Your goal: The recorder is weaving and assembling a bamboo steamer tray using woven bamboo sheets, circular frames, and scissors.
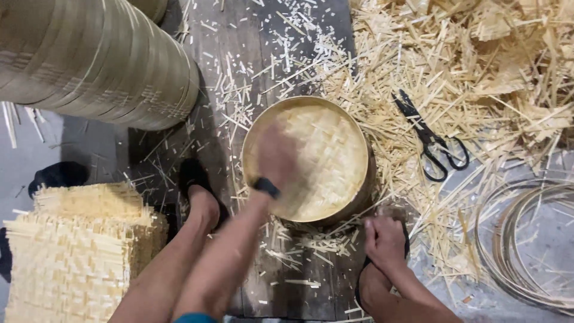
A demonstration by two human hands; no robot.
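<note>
The round bamboo tray (317,161) sits on the dark wooden floorboards (239,78), its woven mat already seated inside the hoop rim. The left hand (276,157) lies inside the tray, pressing on the weave; it is motion-blurred, but appears spread flat and holds nothing. The right hand (385,239) rests closed at the tray's near right edge; whether it pinches the rim or a sliver cannot be told. Black scissors (431,139) lie unused on the bamboo offcuts (478,66), near the tray's right side. A stack of woven mats (78,251) at left, loose bamboo hoops (526,239) at right and a stack of finished trays (101,60) suggest this piece is fitted but not yet finished.
</note>
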